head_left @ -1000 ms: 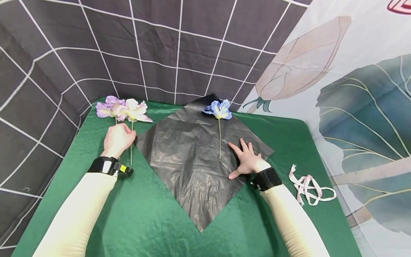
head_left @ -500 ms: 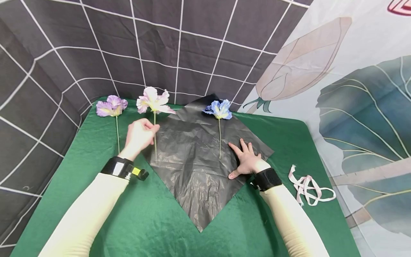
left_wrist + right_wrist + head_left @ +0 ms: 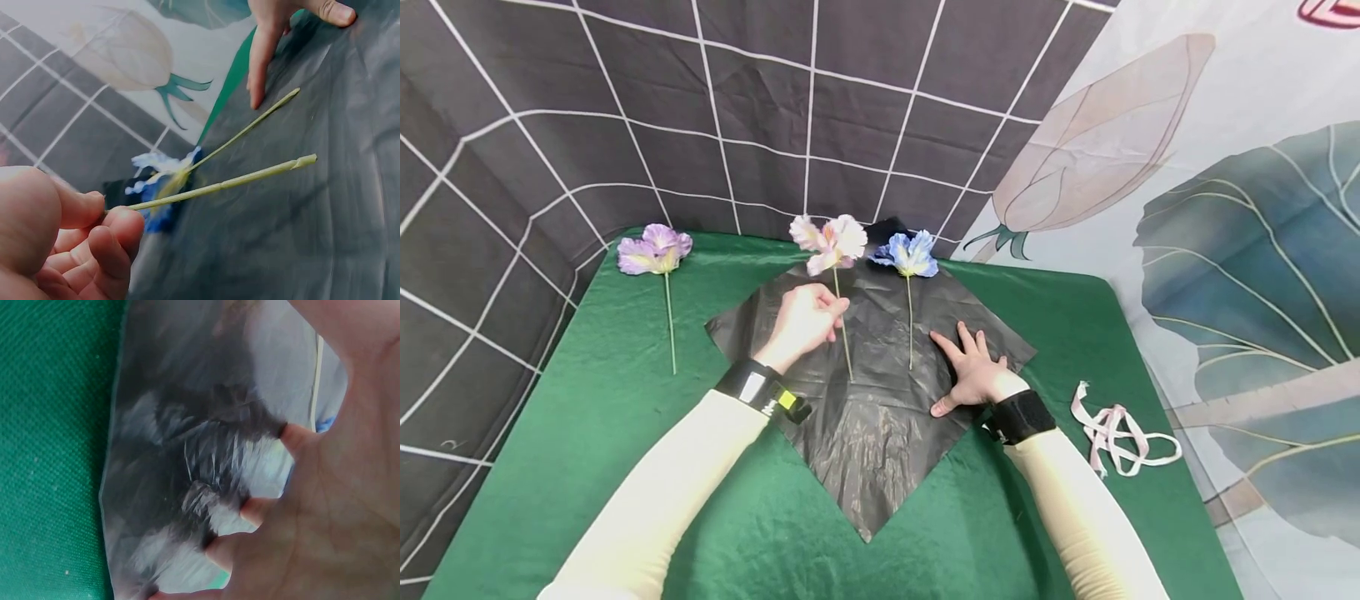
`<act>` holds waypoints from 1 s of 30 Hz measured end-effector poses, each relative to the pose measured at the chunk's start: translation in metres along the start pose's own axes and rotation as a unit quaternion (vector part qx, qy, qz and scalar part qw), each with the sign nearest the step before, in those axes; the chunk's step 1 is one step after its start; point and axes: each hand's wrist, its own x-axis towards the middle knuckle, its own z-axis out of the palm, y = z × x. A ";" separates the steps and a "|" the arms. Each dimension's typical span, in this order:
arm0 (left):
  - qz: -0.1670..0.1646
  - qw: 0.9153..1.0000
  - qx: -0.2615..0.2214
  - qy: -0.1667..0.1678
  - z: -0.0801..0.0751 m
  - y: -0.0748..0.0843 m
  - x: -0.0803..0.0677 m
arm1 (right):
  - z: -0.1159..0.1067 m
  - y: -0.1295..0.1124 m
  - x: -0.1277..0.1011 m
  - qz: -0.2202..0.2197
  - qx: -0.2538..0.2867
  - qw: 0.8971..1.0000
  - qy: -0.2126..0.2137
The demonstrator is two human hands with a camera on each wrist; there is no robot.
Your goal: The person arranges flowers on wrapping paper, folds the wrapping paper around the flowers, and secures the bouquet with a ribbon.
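Here our left hand [image 3: 802,321] pinches the pink flower [image 3: 829,242] mid-stem over the black sheet [image 3: 880,433], at 9 o'clock of the blue flower [image 3: 912,252]; light, bendy, so we judge stem best; right hand [image 3: 973,375] presses flat.

Evenly and brightly lit from above, with only soft, faint shadows under the arms. Dull sheen on the crinkled black sheet [image 3: 865,400] and the green table [image 3: 625,400]. Strong wide-angle bending at the edges of the head view, grid lines bowed. Left wrist view soft, blue flower [image 3: 159,187] smeared. Right wrist view badly blurred, right hand [image 3: 337,506] too close for focus.
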 end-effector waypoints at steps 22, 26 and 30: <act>-0.027 0.999 -0.015 -0.040 0.051 0.009 0.038 | -0.002 0.000 0.002 0.004 0.022 1.000 -0.009; -0.015 0.999 -0.008 -0.039 0.055 0.009 0.042 | -0.002 0.000 0.003 0.008 0.019 1.000 -0.011; -0.019 0.999 -0.004 -0.040 0.058 0.010 0.044 | 0.000 0.001 0.004 0.012 0.015 1.000 -0.011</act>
